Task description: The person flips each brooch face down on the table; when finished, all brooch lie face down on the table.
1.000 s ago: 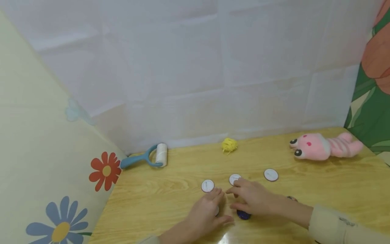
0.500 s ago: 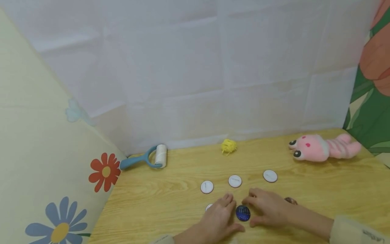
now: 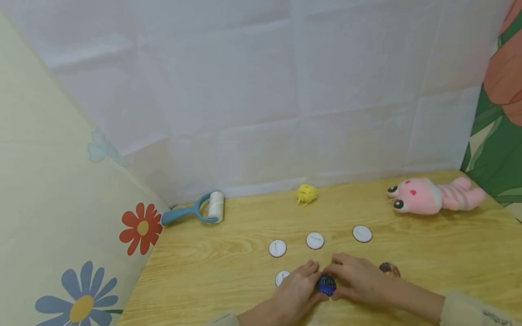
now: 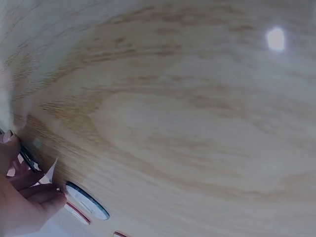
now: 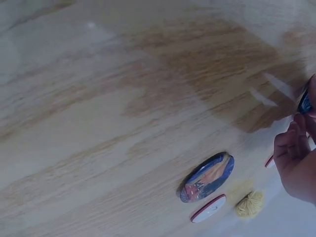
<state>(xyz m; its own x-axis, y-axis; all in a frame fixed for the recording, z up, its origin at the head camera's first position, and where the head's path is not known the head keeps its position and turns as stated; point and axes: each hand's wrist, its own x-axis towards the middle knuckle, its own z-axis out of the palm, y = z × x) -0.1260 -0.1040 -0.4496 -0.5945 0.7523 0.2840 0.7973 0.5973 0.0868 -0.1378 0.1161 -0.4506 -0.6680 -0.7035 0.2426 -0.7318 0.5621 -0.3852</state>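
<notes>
Between my two hands is a round blue pin badge, picture side up and tilted a little. My left hand pinches its left edge, and my right hand grips the right edge with thumb and fingers. The right wrist view catches only a dark sliver of that badge at the fingertips. Beside the left hand a badge lies white back up, partly covered by the hand. Just beyond the right wrist lies a badge with a brownish picture, face up.
Farther back, three badges lie white back up: a left one, a middle one and a right one. Along the rear are a blue-handled lint roller, a yellow yarn ball and a pink plush toy.
The right hand has drawn back from the middle white-backed badge to the blue one. The left hand has shifted right to it, and the blue badge now tilts between the fingers.
</notes>
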